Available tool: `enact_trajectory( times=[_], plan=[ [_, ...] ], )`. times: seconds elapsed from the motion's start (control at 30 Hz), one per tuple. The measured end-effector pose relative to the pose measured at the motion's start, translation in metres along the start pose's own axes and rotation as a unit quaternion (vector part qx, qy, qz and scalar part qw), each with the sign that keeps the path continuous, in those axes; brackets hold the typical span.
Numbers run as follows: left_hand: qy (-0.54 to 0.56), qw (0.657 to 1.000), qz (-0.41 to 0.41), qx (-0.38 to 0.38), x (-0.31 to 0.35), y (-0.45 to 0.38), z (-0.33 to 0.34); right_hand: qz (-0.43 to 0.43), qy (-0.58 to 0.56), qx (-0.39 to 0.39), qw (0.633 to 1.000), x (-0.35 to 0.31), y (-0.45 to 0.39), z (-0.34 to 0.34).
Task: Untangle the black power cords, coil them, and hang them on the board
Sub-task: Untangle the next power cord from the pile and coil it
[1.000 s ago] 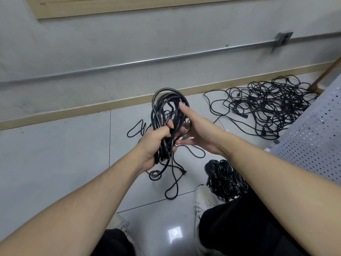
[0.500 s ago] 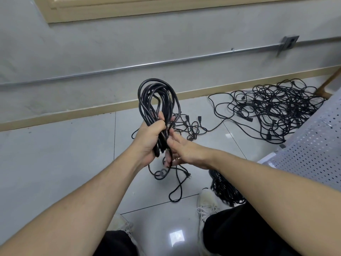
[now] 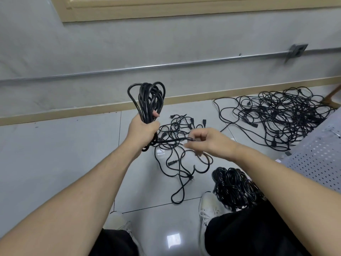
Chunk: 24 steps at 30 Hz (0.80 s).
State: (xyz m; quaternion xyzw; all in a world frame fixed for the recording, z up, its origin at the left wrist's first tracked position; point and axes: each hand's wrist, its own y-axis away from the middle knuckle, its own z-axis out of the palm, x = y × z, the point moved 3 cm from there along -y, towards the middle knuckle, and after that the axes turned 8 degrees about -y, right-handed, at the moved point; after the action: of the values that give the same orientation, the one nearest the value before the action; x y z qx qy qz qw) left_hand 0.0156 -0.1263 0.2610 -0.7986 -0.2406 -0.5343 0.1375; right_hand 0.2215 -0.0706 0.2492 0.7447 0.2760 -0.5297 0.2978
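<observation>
Left hand [image 3: 143, 127] grips the coiled cord [image 3: 148, 100] upright above the floor [image 3: 55, 154]; right hand [image 3: 208, 143] pinches its loose end [image 3: 173, 140], stretched between them. Far right lies the tangled pile [image 3: 276, 115].

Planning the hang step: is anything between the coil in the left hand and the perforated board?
Yes: the right hand, pinching the coil's tail, and its forearm cross between the left hand and the perforated board.

Left hand [image 3: 143, 126] grips coil [image 3: 147, 100]; right hand [image 3: 208, 143] pinches strand [image 3: 171, 140].
</observation>
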Motion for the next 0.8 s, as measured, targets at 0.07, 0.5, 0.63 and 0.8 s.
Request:
enact_trajectory(
  times=[0.07, 0.5, 0.63, 0.8],
  plan=[
    [-0.021, 0.999, 0.002, -0.026, 0.0, 0.003, 0.007, -0.036, -0.05, 0.007, 0.998, -0.008, 0.004, -0.003],
    [-0.034, 0.977, -0.056, -0.205, 0.002, 0.036, 0.058, -0.074, -0.033, 0.29, 0.954, -0.024, -0.001, -0.024],
    [-0.035, 0.969, 0.021, -0.245, 0.0, 0.033, 0.059, -0.013, -0.065, 0.275, 0.959, -0.023, -0.004, -0.027],
    [-0.058, 0.975, -0.024, -0.213, -0.013, 0.029, 0.054, 0.068, -0.14, 0.022, 0.988, -0.019, 0.008, -0.042]
  ],
)
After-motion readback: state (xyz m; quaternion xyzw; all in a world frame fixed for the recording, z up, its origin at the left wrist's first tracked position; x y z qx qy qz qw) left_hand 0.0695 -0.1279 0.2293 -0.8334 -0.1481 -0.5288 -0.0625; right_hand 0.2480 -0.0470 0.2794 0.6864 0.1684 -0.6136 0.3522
